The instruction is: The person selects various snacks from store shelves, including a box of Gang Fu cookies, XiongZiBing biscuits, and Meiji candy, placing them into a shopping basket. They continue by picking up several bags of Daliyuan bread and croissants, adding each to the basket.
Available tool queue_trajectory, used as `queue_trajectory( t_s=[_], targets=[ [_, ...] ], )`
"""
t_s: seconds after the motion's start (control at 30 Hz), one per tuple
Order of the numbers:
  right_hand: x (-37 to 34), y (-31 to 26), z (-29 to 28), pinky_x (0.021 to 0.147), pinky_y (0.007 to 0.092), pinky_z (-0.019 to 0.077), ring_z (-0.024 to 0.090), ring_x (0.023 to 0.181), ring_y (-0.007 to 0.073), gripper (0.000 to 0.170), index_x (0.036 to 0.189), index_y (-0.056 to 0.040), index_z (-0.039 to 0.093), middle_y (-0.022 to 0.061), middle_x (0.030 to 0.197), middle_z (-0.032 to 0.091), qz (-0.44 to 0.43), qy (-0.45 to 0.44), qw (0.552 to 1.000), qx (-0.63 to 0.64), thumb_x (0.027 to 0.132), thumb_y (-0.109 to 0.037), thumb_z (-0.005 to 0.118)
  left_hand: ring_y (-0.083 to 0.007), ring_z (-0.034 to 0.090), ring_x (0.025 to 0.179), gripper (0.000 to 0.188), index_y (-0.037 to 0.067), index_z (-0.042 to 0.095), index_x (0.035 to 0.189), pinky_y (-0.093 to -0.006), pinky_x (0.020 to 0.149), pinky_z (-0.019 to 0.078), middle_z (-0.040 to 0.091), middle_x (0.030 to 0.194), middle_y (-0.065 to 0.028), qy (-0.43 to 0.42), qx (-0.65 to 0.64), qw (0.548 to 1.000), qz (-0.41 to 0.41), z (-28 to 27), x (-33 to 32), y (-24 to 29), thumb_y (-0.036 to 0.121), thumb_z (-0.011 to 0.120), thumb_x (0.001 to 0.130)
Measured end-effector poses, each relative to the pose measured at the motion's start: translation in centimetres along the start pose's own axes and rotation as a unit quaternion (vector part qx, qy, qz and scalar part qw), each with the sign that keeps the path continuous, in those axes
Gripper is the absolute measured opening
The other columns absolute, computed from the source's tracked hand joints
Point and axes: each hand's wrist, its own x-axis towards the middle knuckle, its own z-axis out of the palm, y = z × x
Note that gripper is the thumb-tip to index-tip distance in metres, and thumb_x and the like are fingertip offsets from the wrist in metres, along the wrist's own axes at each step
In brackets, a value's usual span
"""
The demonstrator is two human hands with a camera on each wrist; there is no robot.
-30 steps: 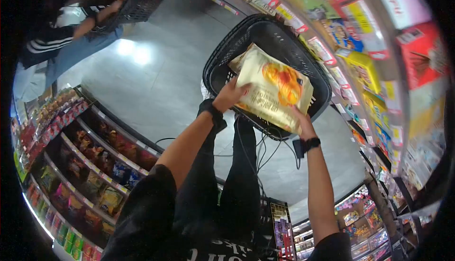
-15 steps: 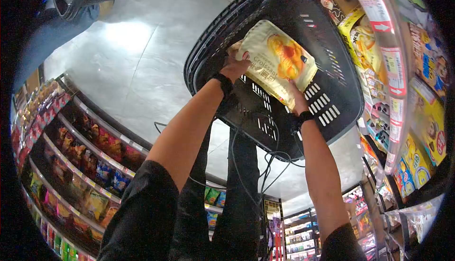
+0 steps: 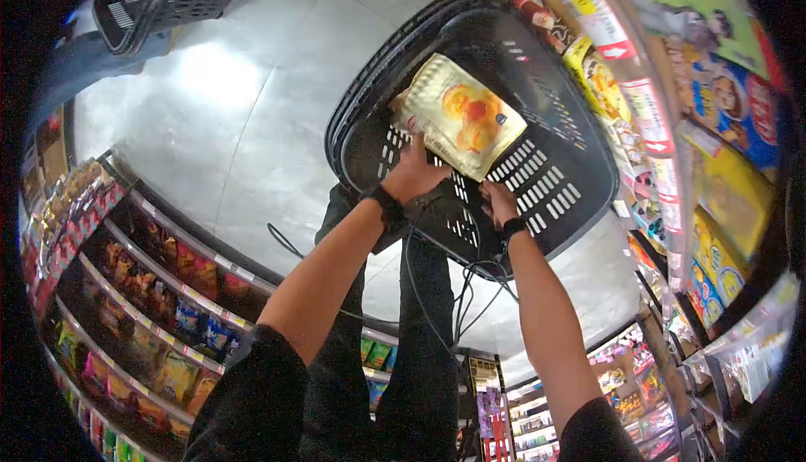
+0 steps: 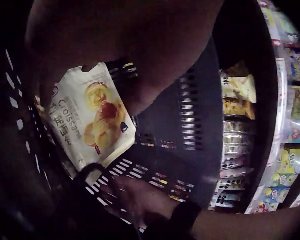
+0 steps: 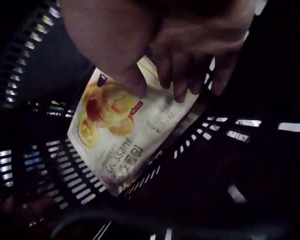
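Note:
A cream croissant bag with pastries printed on it lies inside a black shopping basket, against the side nearest the left hand. My left hand is over the basket's near left part, beside the bag's lower edge, its fingers loose. At the bag's bottom corner is my right hand, fingers relaxed. In the right wrist view its fingertips overlap the bag's end. The left wrist view shows the bag face up, partly hidden behind the left hand. A brown item beneath the bag is mostly covered.
Snack shelves with price tags run close along the basket's right side. More shelves of bagged snacks stand at the left. Dark cables hang between the arms near the basket. Another basket is at the upper left, beside a person's leg.
The bag has gone from both hands' hold above the basket to lying in it. Both hands have loosened and drawn back toward its lower edge. The head view has shifted.

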Motion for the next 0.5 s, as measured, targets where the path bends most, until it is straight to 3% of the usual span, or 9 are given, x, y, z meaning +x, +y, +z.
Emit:
queue_trajectory(
  t_s=[0.03, 0.13, 0.17, 0.2, 0.23, 0.33, 0.4, 0.43, 0.5],
  targets=[
    [-1.2, 0.4, -0.7, 0.089, 0.038, 0.0444, 0.055, 0.107, 0.0137, 0.039, 0.122, -0.0129, 0.058, -0.0012, 0.113, 0.065, 0.01, -0.034, 0.998, 0.043, 0.095, -0.04, 0.06, -0.0517, 0.038, 0.133, 0.105, 0.003, 0.017, 0.152, -0.0491, 0.111, 0.0358, 0.04, 0.141, -0.0361, 0.008, 0.039, 0.998, 0.042, 1.5, 0.1, -4.4, 0.033, 0.08, 0.075],
    [-6.6, 2.4, -1.3, 0.076, 0.0364, 0.0512, 0.066, 0.093, 0.0188, 0.031, 0.102, -0.0083, 0.067, 0.004, 0.102, 0.071, -0.096, 0.052, 0.994, -0.001, 0.093, -0.038, 0.064, -0.052, 0.04, 0.13, 0.101, 0.001, 0.019, 0.151, -0.0498, 0.11, 0.037, 0.041, 0.137, -0.0365, 0.033, -0.007, 0.998, 0.045, -1.9, -5.5, 1.9, 0.028, 0.08, 0.076],
    [-5.3, 6.7, -2.5, 0.077, 0.0384, 0.0525, 0.069, 0.094, 0.027, 0.031, 0.097, -0.0047, 0.067, 0.0122, 0.097, 0.072, -0.33, 0.116, 0.906, -0.238, 0.092, -0.036, 0.065, -0.0515, 0.041, 0.13, 0.1, 0.0, 0.018, 0.151, -0.0497, 0.109, 0.0376, 0.042, 0.136, -0.0365, 0.029, 0.001, 0.997, 0.065, -2.5, -6.8, 1.5, 0.027, 0.08, 0.076],
    [-11.0, 4.6, -1.7, 0.078, 0.0399, 0.0527, 0.067, 0.09, 0.037, 0.03, 0.094, -0.0019, 0.067, 0.0211, 0.093, 0.069, -0.255, 0.192, 0.913, -0.255, 0.093, -0.031, 0.063, -0.051, 0.041, 0.13, 0.1, -0.001, 0.018, 0.151, -0.0496, 0.108, 0.0382, 0.043, 0.135, -0.0365, 0.027, 0.011, 0.996, 0.087, -3.4, -8.2, 1.2, 0.025, 0.079, 0.077],
    [-12.4, 6.2, -2.2, 0.074, 0.0423, 0.0514, 0.064, 0.089, 0.0418, 0.028, 0.092, -0.0018, 0.066, 0.0241, 0.09, 0.067, -0.358, 0.193, 0.855, -0.322, 0.094, -0.029, 0.061, -0.0491, 0.043, 0.129, 0.096, -0.003, 0.02, 0.15, -0.0492, 0.108, 0.039, 0.044, 0.134, -0.0352, 0.01, -0.028, 0.996, 0.089, -4.6, -9.8, 1.5, 0.023, 0.078, 0.078],
    [-20.7, 6.9, -2.3, 0.071, 0.0446, 0.0486, 0.064, 0.078, 0.0365, 0.033, 0.084, -0.0022, 0.065, 0.0197, 0.075, 0.065, -0.324, 0.177, 0.892, -0.261, 0.095, -0.033, 0.062, -0.0439, 0.049, 0.123, 0.087, -0.005, 0.025, 0.147, -0.0474, 0.105, 0.0415, 0.05, 0.131, -0.03, 0.047, -0.034, 0.987, 0.147, -9.5, -16.0, 6.5, 0.018, 0.076, 0.08],
    [-21.1, 14.0, -3.6, 0.066, 0.0495, 0.0486, 0.062, 0.073, 0.0377, 0.034, 0.082, -0.0071, 0.066, 0.0132, 0.08, 0.068, -0.445, 0.202, 0.775, -0.401, 0.095, -0.037, 0.059, -0.0374, 0.054, 0.119, 0.082, -0.003, 0.03, 0.145, -0.0446, 0.1, 0.0449, 0.055, 0.126, -0.025, 0.082, -0.034, 0.983, 0.16, -11.4, -18.3, 5.9, 0.015, 0.077, 0.08],
    [-25.6, 11.6, -4.4, 0.071, 0.0474, 0.0516, 0.065, 0.078, 0.0351, 0.033, 0.087, -0.0089, 0.068, 0.0104, 0.085, 0.071, -0.393, 0.092, 0.84, -0.362, 0.095, -0.04, 0.057, -0.0342, 0.056, 0.117, 0.08, -0.002, 0.032, 0.143, -0.0431, 0.098, 0.0464, 0.057, 0.124, -0.0225, 0.086, -0.066, 0.985, 0.138, -12.7, -19.4, 6.4, 0.014, 0.078, 0.08],
    [-31.2, 10.5, -4.8, 0.088, 0.0467, 0.0519, 0.067, 0.096, 0.0358, 0.043, 0.105, -0.012, 0.071, 0.0116, 0.098, 0.073, -0.278, 0.113, 0.851, -0.43, 0.094, -0.047, 0.05, -0.0254, 0.06, 0.108, 0.074, -0.001, 0.036, 0.14, -0.0379, 0.09, 0.0501, 0.061, 0.119, -0.0161, 0.048, -0.16, 0.986, 0.004, -17.6, -26.4, 16.5, 0.013, 0.077, 0.081]
  ],
)
